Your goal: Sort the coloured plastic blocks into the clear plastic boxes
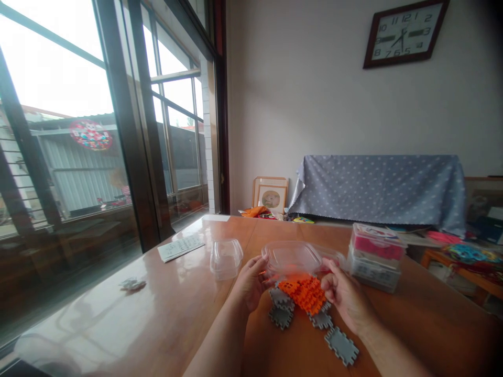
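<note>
A clear plastic container [291, 256] is held between both hands above the wooden table. My left hand [253, 283] grips its left edge with curled fingers, and my right hand [341, 288] pinches its right side. Below it lies a heap of orange notched pieces [308, 294]. Grey notched pieces [281, 317] are on the table around the heap, one of them [341, 345] nearer the front right. Another transparent item [332, 256] shows behind my right hand, partly hidden.
On the table [165, 324] are clear containers [226, 257], a printed sheet [181, 247], a small plastic packet [132, 284] and stacked boxes [375, 256] at right. Glass doors stand left; a cloth-covered object [381, 188] is beyond.
</note>
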Demonstrator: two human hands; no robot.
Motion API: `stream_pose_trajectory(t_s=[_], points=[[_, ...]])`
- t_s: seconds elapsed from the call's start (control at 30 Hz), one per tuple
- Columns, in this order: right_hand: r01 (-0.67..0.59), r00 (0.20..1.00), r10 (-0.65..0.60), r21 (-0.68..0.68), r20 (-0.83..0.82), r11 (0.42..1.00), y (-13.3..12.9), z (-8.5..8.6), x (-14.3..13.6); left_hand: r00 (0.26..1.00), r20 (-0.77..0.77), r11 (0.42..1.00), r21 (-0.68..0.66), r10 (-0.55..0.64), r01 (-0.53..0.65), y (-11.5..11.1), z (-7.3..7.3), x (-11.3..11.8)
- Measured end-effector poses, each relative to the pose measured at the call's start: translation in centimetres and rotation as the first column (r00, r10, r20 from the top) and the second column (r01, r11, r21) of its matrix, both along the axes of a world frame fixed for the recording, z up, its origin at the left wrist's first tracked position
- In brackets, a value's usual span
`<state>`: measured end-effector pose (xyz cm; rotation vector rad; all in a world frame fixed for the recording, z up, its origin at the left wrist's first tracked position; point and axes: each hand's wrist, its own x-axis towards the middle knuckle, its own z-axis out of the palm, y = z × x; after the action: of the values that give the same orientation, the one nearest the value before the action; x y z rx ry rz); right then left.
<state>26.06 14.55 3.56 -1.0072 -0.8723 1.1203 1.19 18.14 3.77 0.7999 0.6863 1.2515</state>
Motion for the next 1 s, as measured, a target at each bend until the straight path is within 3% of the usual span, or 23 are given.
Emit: stream_pose_trajectory(t_s=[0.17,0.3,0.43,0.57,0.77,1.0], points=[[0.022,0.999,-0.022,0.019,0.044,1.000,0.1,-0.2,0.0,0.987,0.078,0.990,-0.008,0.143,-0.143,0.0,0.5,-1.1],[0.034,0.998,-0.036,0.038,0.056,0.999,0.3,-0.7,0.1,0.962,0.118,0.969,-0.028,0.246,-0.244,0.0,1.9,-2.7],[0.024,0.997,-0.026,0.041,0.068,0.999,0.3,-0.8,0.1,0.932,0.128,0.941,-0.016,0.338,-0.339,0.1,3.7,-5.5],[0.009,0.997,-0.011,0.027,0.079,1.000,0.1,-0.8,0.1,0.852,0.106,0.859,-0.036,0.512,-0.511,0.1,4.5,-9.3],[-0.019,0.993,0.017,0.017,0.114,1.000,0.1,-1.1,-0.1,0.738,-0.019,0.738,0.000,0.674,-0.674,0.3,3.1,-13.6],[0.008,0.991,-0.015,0.050,0.136,0.999,0.7,-1.7,0.4,0.711,-0.093,0.711,-0.037,0.697,-0.702,1.0,0.8,-13.9]])
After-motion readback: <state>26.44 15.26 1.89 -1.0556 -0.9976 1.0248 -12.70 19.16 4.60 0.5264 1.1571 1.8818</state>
